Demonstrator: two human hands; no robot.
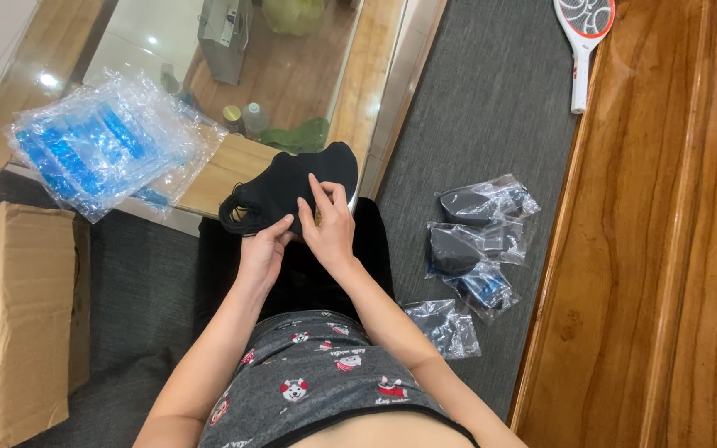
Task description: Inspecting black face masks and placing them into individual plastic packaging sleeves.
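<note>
Black mask (292, 187) between clear packets (479, 241)

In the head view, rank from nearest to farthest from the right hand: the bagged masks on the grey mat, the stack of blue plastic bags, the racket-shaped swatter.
1. bagged masks, just right of the right hand.
2. stack of blue plastic bags, upper left.
3. racket-shaped swatter, top right corner.

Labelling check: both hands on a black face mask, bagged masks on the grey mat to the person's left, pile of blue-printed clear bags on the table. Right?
One slip: the bagged masks lie on the grey mat to the person's right, as the head view shows. Both the left hand and right hand do hold the black face mask, and the pile of blue-printed clear bags is on the table.
</note>
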